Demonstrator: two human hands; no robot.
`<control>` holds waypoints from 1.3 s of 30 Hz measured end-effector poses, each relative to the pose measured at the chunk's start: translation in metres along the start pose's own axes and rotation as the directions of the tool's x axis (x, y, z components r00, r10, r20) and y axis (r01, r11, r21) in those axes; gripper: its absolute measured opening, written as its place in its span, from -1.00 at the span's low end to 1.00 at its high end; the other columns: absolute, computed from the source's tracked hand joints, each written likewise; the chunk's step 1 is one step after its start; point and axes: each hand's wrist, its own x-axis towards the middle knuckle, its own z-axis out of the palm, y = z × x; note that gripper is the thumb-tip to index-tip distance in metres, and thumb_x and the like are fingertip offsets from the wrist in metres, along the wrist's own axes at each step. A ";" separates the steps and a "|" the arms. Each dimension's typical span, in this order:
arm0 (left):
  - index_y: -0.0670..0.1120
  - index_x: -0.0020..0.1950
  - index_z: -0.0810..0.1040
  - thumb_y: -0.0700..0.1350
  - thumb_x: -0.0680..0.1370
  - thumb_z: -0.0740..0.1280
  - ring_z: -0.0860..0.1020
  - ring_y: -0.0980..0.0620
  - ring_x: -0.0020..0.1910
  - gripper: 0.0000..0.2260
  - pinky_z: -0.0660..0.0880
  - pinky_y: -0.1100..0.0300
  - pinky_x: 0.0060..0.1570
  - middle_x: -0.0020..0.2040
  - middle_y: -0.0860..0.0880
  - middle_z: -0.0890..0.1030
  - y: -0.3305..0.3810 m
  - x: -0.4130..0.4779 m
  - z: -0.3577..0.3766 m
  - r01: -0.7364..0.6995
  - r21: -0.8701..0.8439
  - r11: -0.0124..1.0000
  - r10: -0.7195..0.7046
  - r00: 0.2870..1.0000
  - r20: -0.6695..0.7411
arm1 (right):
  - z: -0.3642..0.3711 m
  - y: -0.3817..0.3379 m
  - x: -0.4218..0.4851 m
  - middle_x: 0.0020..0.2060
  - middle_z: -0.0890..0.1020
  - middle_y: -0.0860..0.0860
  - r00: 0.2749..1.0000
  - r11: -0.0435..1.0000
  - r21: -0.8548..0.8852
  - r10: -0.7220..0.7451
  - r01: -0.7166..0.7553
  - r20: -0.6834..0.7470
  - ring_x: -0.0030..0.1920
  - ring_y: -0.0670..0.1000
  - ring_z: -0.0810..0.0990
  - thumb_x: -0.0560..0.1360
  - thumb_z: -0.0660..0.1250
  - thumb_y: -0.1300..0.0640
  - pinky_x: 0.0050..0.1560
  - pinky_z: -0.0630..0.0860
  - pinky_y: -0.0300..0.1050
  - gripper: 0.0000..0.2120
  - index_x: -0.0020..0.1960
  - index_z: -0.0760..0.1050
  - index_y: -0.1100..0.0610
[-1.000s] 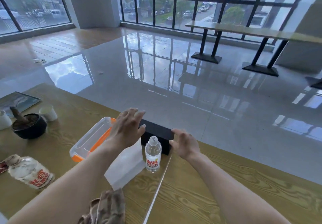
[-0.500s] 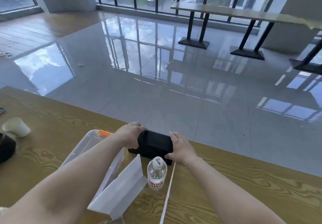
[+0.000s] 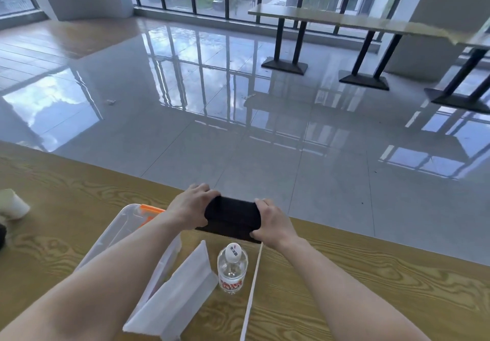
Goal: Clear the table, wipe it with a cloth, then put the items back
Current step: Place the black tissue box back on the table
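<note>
A black box [image 3: 232, 214] sits near the far edge of the wooden table [image 3: 371, 282]. My left hand [image 3: 191, 205] grips its left end and my right hand [image 3: 273, 224] grips its right end, fingers curled over the top. Just in front of the box stands a small clear water bottle [image 3: 232, 269] with a white cap and red label. Left of the bottle lies a white paper bag [image 3: 175, 298], and a clear plastic container with an orange clip [image 3: 124, 232] sits under my left forearm.
A white paper cup [image 3: 13, 204] lies at the table's left edge, with a dark object below it cut off by the frame. A thin white strip [image 3: 252, 290] runs along the tabletop. Beyond the far edge is glossy tiled floor and other tables [image 3: 331, 19].
Both hands went from hovering open over the black box to closing on its two ends. The view shifted right, so the bowl, packet and cloth left the frame.
</note>
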 end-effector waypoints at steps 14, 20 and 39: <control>0.11 0.37 0.43 -0.16 0.36 0.48 0.34 0.01 0.17 -0.40 0.53 0.05 0.04 0.13 0.04 0.42 0.074 -0.012 -0.044 -0.158 -0.033 0.987 0.151 0.975 -0.161 | -0.062 0.027 -0.069 0.34 0.42 0.04 0.982 0.999 0.050 0.021 -0.012 -0.188 0.26 0.10 0.49 0.34 0.54 0.16 0.15 0.50 -0.13 -0.17 0.52 0.24 0.16; 0.12 0.36 0.44 -0.17 0.35 0.48 0.33 0.01 0.17 -0.40 0.52 0.07 -0.03 0.12 0.05 0.41 0.137 -0.019 -0.055 -0.215 -0.001 0.977 0.211 0.959 -0.188 | -0.089 0.058 -0.121 0.34 0.43 0.05 0.961 0.997 0.058 0.055 -0.041 -0.272 0.24 0.10 0.51 0.33 0.56 0.15 0.14 0.51 -0.12 -0.17 0.51 0.26 0.18; 0.17 0.41 0.39 -0.13 0.31 0.45 0.33 0.04 0.15 -0.32 0.50 0.09 0.03 0.11 0.09 0.40 0.359 -0.068 0.020 -0.303 -0.089 0.949 0.291 0.949 -0.126 | -0.128 0.210 -0.318 0.38 0.38 -0.01 0.944 0.976 0.081 0.216 -0.202 -0.249 0.32 0.08 0.43 0.34 0.51 0.13 0.22 0.43 -0.12 -0.16 0.53 0.23 0.14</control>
